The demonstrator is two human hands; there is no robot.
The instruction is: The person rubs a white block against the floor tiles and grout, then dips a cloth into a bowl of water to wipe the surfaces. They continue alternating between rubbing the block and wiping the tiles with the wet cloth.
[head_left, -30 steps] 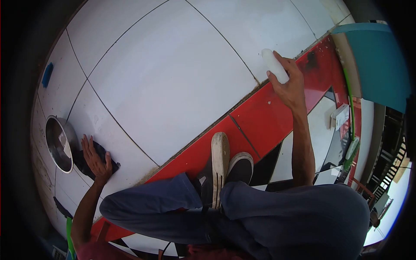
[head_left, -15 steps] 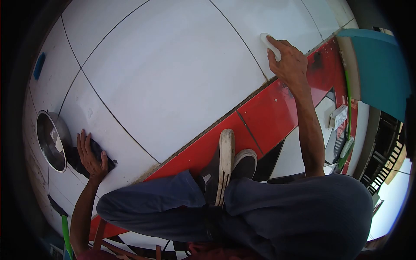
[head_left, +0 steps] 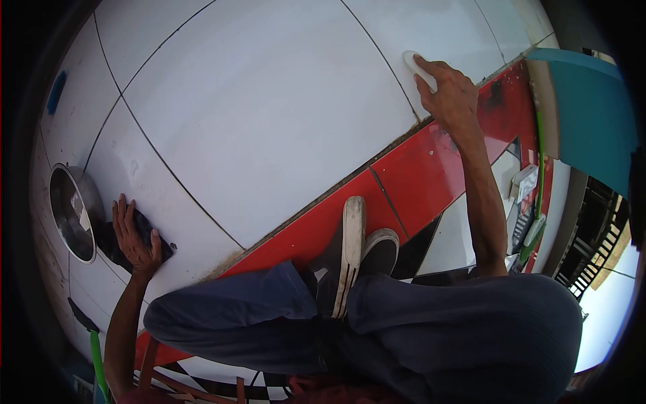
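Note:
My right hand (head_left: pixel 452 94) is closed around a white oval block (head_left: pixel 412 59), pressing it to the white tiles near the red border. The block's underside and exact kind are hidden. My left hand (head_left: pixel 136 241) lies flat with its fingers spread on a dark, crumpled cloth (head_left: pixel 116 248). Just left of that cloth stands a round steel bowl (head_left: pixel 94 195), tilted in the view, with what looks like liquid inside.
A blue brush-like object (head_left: pixel 57 92) lies at the far left. Lower left is a green-handled tool (head_left: pixel 98 360) with a dark blade. Red tiles (head_left: pixel 420 172) border the white ones by my shoes (head_left: pixel 353 229). A white box (head_left: pixel 523 182) sits at right.
The view has shifted slightly, so the bowl, cloth and left hand appear a little further left. The right hand keeps its hold on the white block in nearly the same place.

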